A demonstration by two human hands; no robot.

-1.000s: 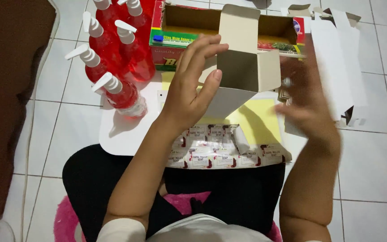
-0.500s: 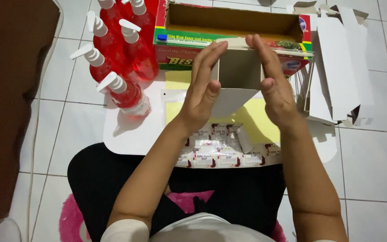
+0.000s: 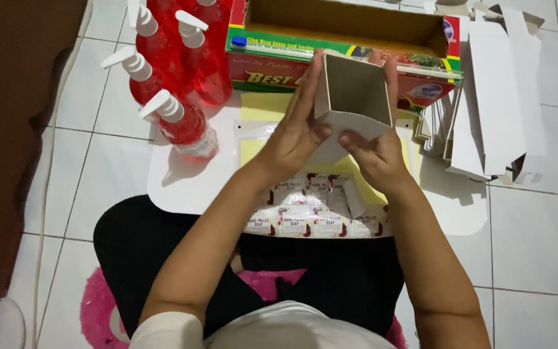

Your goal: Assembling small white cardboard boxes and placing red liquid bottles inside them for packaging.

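Over white board (image 3: 182, 187), hands (image 3: 295, 132) (image 3: 372, 152) hold box (image 3: 350, 97), mouth upward.

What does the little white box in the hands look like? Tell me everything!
The small white carton looks like thin cardboard, pale outside and greyish inside. Its open end faces up toward the camera, so you see its empty square hollow. It is held up above the white board, in front of the long red and green box. The left hand presses flat on its left side; the right hand holds its lower right, fingers along the right wall.
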